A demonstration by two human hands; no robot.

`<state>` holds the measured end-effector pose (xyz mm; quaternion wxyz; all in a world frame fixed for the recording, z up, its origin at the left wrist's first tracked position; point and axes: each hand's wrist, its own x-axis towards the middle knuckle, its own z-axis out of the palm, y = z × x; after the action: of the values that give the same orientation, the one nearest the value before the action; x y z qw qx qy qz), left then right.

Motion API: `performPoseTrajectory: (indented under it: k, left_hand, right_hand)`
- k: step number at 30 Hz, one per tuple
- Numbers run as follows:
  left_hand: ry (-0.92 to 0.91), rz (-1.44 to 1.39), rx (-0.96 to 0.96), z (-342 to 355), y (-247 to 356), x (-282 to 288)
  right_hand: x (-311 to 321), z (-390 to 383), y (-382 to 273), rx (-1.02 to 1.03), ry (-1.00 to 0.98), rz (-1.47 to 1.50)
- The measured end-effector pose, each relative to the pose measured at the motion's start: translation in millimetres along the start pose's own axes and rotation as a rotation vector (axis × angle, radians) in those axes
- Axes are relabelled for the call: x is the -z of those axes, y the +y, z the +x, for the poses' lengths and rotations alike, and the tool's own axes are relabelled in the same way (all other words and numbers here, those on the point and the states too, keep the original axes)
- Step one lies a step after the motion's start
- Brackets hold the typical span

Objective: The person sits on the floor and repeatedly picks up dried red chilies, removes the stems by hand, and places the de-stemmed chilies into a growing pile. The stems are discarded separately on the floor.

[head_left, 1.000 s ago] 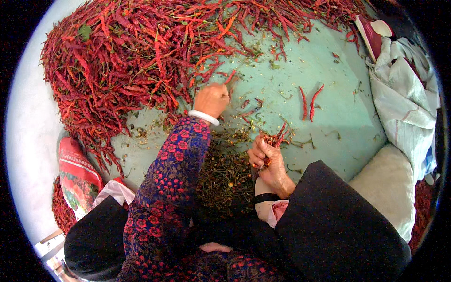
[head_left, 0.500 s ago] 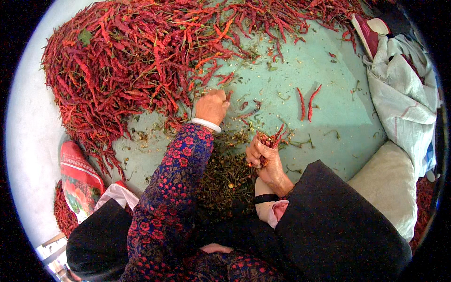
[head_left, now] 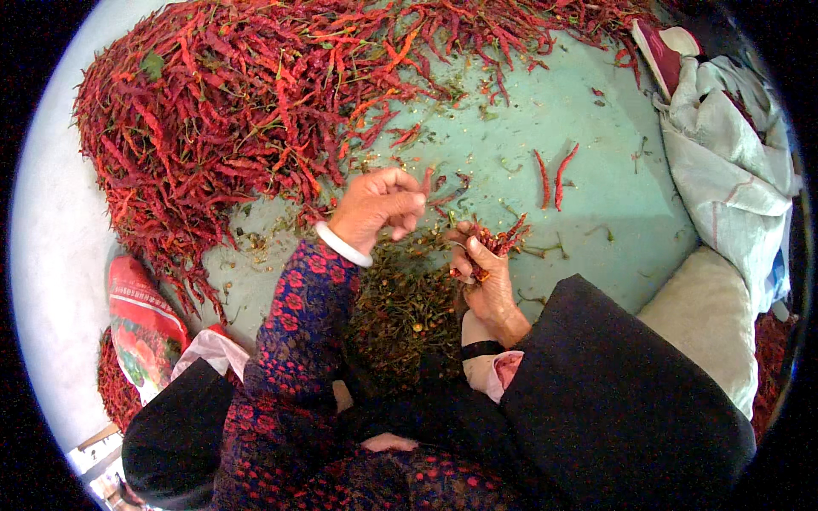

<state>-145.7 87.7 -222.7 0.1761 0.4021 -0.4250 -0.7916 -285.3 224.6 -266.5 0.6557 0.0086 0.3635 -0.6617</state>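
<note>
My left hand (head_left: 382,207), with a white bangle at the wrist, is bent inward over the green floor sheet. A slim reddish chili pepper (head_left: 428,180) shows at its pinched fingertips, partly hidden by them. My right hand (head_left: 487,277) is closed round a bunch of dried red chili peppers (head_left: 503,238), whose tips stick out past the thumb. Below and between the hands lies a dark heap of stems and scraps (head_left: 407,311). Two loose red peppers (head_left: 559,179) rest on the sheet beyond my right hand.
A large pile of red chili peppers (head_left: 213,111) spreads across the far left and back. On the right are a pale woven sack (head_left: 724,162), a stuffed beige sack (head_left: 707,324) and a red shoe (head_left: 658,55). A red printed bag (head_left: 143,315) stands at the left.
My left hand has drawn back toward me and turned, so its thumb and curled fingers now show. My right hand stays nearly in place with its bunch of peppers.
</note>
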Motion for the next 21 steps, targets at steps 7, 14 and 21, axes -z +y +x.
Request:
performPoseTrajectory:
  k: [7,14,21]
  left_hand:
    - [-0.074,-0.023,0.092,-1,-31,-18]
    - [-0.133,0.207,0.094,1,-36,-23]
    - [-0.055,0.510,-0.166,1,-16,-17]
  right_hand:
    - [-6,4,3,-0.028,0.060,0.027]
    - [-6,7,0,-0.062,0.118,-0.047]
    - [-12,5,-1,-0.045,0.063,-0.274]
